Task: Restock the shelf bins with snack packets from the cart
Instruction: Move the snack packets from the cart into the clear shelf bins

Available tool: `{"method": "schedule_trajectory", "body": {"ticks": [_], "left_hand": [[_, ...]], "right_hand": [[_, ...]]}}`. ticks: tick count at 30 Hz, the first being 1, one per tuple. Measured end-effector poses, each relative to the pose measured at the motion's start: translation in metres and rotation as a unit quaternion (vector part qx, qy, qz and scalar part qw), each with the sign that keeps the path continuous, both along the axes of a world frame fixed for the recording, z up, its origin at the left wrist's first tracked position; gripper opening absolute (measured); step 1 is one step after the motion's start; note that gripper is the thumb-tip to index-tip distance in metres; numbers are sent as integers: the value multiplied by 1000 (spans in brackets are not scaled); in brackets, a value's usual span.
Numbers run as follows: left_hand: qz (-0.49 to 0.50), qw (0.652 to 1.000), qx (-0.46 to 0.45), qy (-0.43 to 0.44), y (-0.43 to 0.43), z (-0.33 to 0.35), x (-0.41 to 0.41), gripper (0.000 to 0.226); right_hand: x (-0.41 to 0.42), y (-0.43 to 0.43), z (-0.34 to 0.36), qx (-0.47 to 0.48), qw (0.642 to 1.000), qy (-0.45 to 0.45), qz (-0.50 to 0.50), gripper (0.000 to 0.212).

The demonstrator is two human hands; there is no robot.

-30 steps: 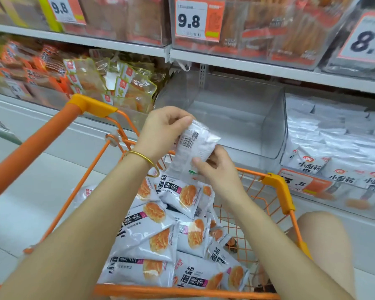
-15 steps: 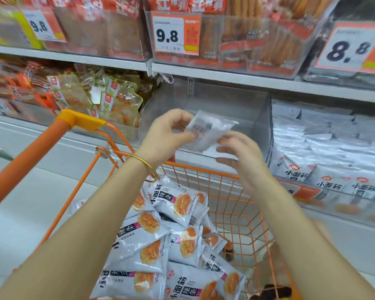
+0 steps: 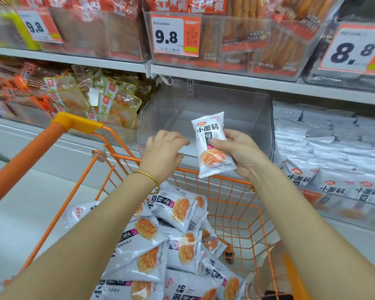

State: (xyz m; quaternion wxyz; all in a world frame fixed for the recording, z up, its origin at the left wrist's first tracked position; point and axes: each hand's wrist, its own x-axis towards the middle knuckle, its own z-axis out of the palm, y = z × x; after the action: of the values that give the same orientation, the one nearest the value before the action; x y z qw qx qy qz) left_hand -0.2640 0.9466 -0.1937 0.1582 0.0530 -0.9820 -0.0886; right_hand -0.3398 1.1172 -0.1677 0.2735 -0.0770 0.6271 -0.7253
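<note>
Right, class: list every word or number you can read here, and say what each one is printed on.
"9.8": left price tag.
"9.8": middle price tag.
"8.8": right price tag.
"小面筋" and "辣条": packet in the right hand.
"小面筋": packets in the right bin.
Small print on tags and packets: too small to read.

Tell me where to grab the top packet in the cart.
Pinch the top packet across its short width, coming from above: it lies face up atop the others in the cart, nothing covers it, and its long edges look free.
</note>
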Motion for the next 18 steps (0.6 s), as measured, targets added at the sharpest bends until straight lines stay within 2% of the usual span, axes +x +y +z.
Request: {"method": "schedule_trajectory", "body": {"ticks": [3,7,14,18], "left_hand": [[3,996,-58,-70,3,-5,-16,34],[-4,993,-42,-106,7,-12,-29,26],[-12,997,37,-67,6,-19,-20,21],[-35,995,52,-73,3,-20,-11,20]], "right_hand": [[-4,0,-2,8,998,-1,-54,30],[-8,3,-1,14,996,-2,-92,27],[-8,-3,2,12,996,7,-88,33],[-12,-12,5,2,996,25,-83,35]]}}
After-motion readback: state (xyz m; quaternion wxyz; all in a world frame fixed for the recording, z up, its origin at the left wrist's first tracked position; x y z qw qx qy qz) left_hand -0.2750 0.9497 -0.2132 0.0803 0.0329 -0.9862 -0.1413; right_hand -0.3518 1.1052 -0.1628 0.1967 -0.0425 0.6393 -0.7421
